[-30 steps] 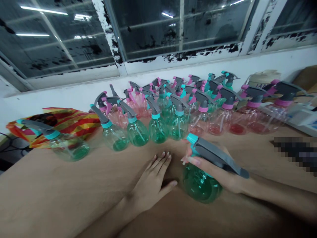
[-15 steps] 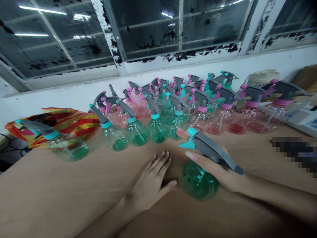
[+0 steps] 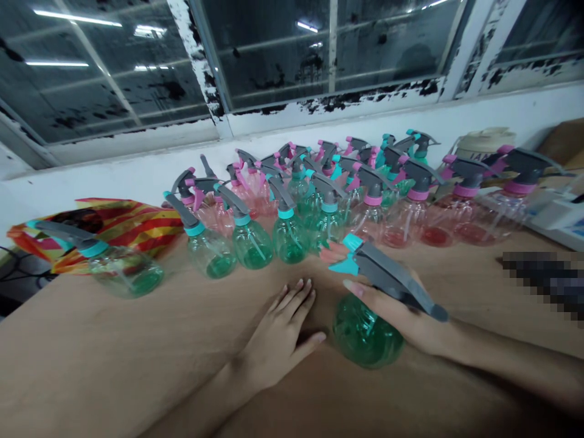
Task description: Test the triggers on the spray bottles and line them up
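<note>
My right hand [image 3: 401, 313] is wrapped round the neck of a green spray bottle [image 3: 369, 340], just under its grey and turquoise trigger head. The thumb lies across the near side, and fingertips show past the turquoise nozzle and trigger. The bottle's round, see-through body sits low in front of me; whether its base touches the table cannot be made out. To the left of it, my left hand [image 3: 285, 334] lies flat on the wooden table [image 3: 150, 359], fingers stretched forward, thumb pointing toward the bottle but apart from it.
Behind my hands stand several green spray bottles [image 3: 253, 246] and pink spray bottles [image 3: 437, 225] in crowded rows. Another green bottle [image 3: 130, 271] stands at the left before a red and yellow striped bag [image 3: 150, 228]. A beige jug [image 3: 486, 141] and white device [image 3: 559, 213] are at the right.
My right fingertips show slightly more beyond the nozzle than before. Both hands and the held spray bottle otherwise stay in place.
</note>
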{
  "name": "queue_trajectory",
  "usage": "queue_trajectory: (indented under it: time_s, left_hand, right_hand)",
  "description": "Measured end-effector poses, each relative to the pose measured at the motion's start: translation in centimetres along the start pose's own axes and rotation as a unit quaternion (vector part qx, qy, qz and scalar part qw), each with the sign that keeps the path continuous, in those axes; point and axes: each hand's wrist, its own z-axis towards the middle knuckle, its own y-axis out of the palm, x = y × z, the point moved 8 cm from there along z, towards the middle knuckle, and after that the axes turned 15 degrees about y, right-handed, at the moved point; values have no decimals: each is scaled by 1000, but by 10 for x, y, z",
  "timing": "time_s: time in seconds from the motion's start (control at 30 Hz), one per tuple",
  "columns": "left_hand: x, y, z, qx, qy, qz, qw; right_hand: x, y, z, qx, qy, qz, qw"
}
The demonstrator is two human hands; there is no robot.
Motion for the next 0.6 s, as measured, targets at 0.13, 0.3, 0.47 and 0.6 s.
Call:
queue_trajectory:
  time_s: [0.13, 0.3, 0.47, 0.6]
  left_hand:
    - [0, 0, 0, -5, -1, 4, 1000]
    - [0, 1, 0, -6, -3, 12, 1000]
    - [0, 0, -1, 13, 0, 16, 1000]
    - [1, -1, -1, 11, 2, 16, 1000]
  right_hand:
    - [-7, 0, 1, -9, -17, 15, 1000]
    - [-3, 0, 1, -9, -34, 0, 999]
    - [5, 0, 0, -9, -8, -14, 1000]
    - [-3, 1, -2, -32, -34, -31, 998]
